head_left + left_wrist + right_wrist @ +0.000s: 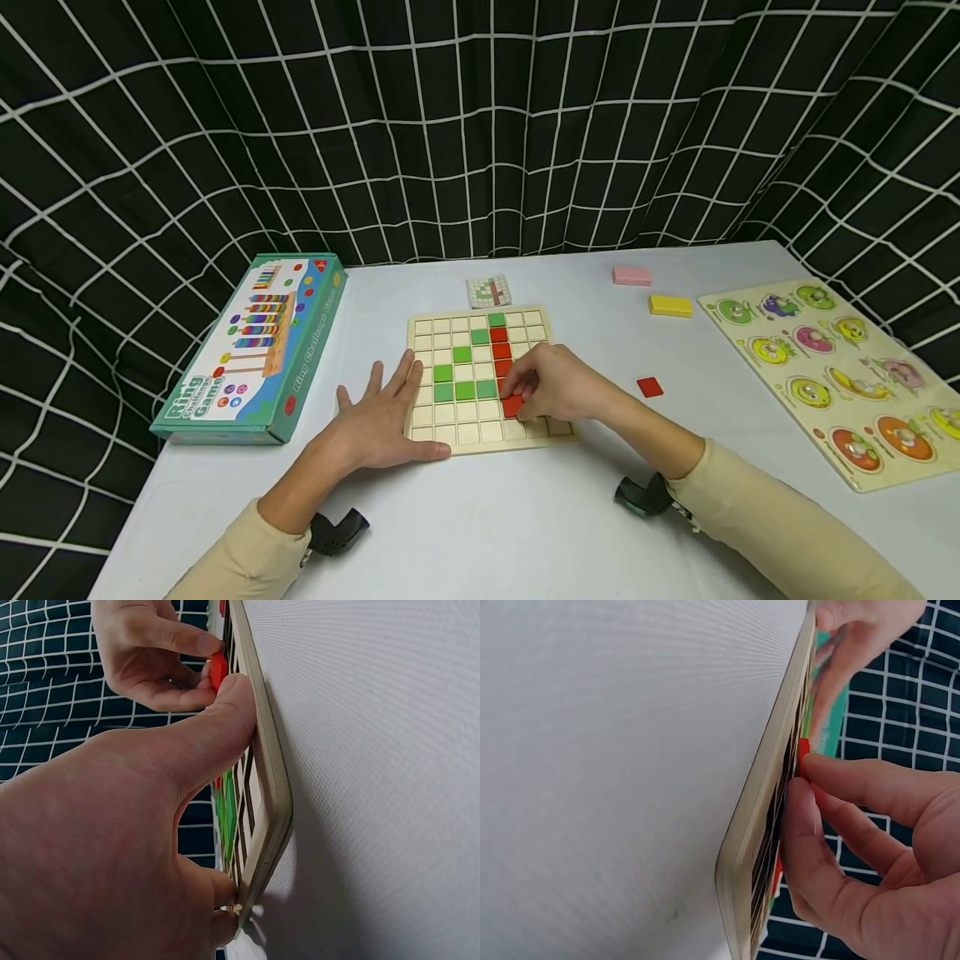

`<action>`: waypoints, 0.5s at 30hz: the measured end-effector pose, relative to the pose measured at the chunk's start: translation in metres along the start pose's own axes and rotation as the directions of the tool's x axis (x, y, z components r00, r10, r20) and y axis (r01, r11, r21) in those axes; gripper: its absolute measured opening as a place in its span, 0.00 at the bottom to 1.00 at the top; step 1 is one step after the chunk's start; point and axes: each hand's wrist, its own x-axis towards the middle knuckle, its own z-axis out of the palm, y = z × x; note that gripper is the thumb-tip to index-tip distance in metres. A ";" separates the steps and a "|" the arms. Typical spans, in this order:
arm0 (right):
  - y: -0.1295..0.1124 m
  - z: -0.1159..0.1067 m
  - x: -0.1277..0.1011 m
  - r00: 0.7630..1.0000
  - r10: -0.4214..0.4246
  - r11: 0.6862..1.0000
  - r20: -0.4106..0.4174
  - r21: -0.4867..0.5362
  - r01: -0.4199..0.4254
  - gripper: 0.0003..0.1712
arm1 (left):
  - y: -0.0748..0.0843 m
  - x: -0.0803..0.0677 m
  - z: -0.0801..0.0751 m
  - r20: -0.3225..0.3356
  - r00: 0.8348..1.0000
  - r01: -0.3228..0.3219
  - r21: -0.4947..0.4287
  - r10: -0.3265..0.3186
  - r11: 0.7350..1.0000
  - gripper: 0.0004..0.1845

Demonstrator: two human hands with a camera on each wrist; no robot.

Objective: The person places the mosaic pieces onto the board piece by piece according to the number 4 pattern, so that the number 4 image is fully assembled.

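White table point(525, 517): right hand point(558, 385) pinching red tile point(513, 406) over grid board point(459, 433).

Bare hands, long cream sleeves.
Wore beige sleeves point(780, 517) down to both forearms; carried a small dark camera mount point(339, 531) strapped beneath each wrist, second mount point(643, 495) greenish-black.

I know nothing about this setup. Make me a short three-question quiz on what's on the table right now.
1. True or false: the right hand pinches a red tile over the grid board.
2. Which colour are the tiles nearest the left hand? A) blue B) green C) pink
3. Fill in: a loose red tile lies on the table between the board and the ____ puzzle.

Key: 1 true; 2 B, the green tiles; 3 peg.
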 end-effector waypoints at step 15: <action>0.002 0.002 0.006 0.999 -0.052 0.998 -0.008 -0.020 0.052 0.14 | 0.000 0.001 -0.001 0.005 1.000 0.002 0.010 -0.002 1.000 0.68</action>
